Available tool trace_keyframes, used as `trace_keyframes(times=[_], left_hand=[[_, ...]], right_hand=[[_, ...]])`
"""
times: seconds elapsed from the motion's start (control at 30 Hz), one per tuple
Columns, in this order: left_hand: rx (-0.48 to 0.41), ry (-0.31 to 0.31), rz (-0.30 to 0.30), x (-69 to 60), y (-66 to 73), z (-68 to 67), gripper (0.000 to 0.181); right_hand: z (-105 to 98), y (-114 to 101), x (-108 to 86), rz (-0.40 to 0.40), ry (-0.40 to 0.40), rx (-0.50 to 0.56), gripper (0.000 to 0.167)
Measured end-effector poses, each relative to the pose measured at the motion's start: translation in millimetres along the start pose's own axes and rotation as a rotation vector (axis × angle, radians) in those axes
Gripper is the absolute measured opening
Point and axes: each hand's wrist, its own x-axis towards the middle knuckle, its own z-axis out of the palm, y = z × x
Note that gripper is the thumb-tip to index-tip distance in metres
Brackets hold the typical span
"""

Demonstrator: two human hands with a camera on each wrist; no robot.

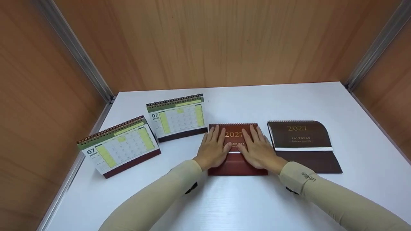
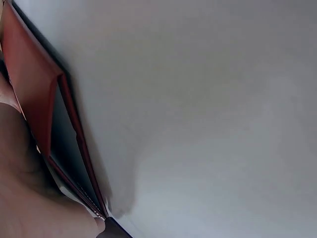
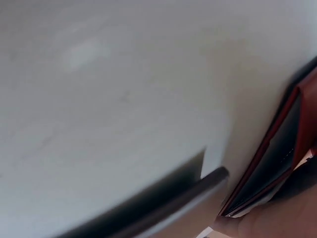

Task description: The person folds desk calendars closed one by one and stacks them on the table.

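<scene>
Maroon-based desk calendar [image 1: 120, 146]: stands tented, furthest left of the dark brown 2027 calendar [image 1: 303, 144]; "07" page facing me, wire rings along the top.
Black-based desk calendar [image 1: 178, 118]: stands tented, left of the brown calendar and less far off; same "07" page.
Left hand [image 1: 212, 149]: mine, left of the brown calendar; laid flat on the red cover's left side, fingers straight, gripping nothing.
Red 2027 calendar [image 1: 237, 167]: on the white table [image 1: 221, 205], just left of the brown calendar, under both my hands.
Its handling, as I judge it: light; boards stiff, bending at the folds; leaves thin and easily creased; smooth cover apt to slide. The wrist views show a hollow between its panels, so I expect some give.
Its best hold: the stiff side edges of the base, clear of the wire rings, which could bend.
Right hand [image 1: 257, 150]: mine, just left of the brown calendar; flat on the red cover's right side, fingers straight, gripping nothing.
Brown calendar: the landmark; lies low, cover bowed at its upper right corner.
</scene>
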Motion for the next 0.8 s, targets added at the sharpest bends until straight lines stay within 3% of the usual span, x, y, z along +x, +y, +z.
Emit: trace_keyframes(times=[0.33,0.8], left_hand=[[-0.026,0.013,-0.002,-2.9,2.9,-0.2,0.070],[0.024,0.021,0.004,0.0,-0.6,9.5,0.071]], right_hand=[[0,-1,-0.5,0.010,-0.027,-0.026,0.075],[-2,-7,-5.2,0.008,-0.038,-0.009,0.074]])
